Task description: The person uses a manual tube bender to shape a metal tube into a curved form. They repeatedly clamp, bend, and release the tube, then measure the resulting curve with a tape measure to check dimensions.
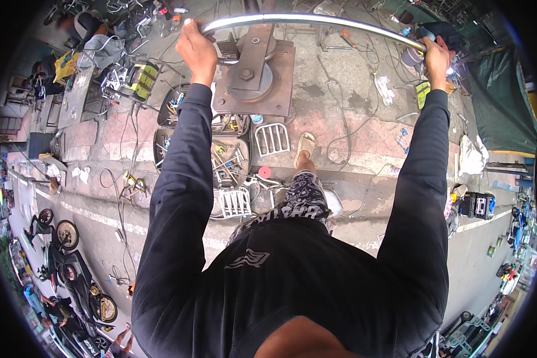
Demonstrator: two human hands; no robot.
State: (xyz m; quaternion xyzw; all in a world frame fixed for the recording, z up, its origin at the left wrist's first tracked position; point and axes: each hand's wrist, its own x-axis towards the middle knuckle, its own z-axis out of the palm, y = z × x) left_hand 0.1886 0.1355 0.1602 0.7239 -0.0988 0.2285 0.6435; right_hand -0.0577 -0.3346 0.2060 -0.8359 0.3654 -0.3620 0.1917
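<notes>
A long, shiny metal tube [316, 19] spans the far side of the head view and looks bowed there. My left hand [197, 52] is closed at its left end. My right hand [437, 62] grips the right end, fingers wrapped round it. Under the tube's left part stands a tube bender [283, 83] with a rusty square plate, a flat bolted arm [249, 56] and a round steel die [258, 89]. The tube passes over the far end of that arm; whether they touch I cannot tell.
Below the bender lie tool-filled trays [235, 156] and a white tubular rack [272, 140]. Cables [340, 119] snake over the pavement. A yellow-green machine [143, 80] stands at left, and a person [92, 27] crouches far left. Another person [441, 36] is beyond my right hand. Motorcycles [71, 268] stand lower left.
</notes>
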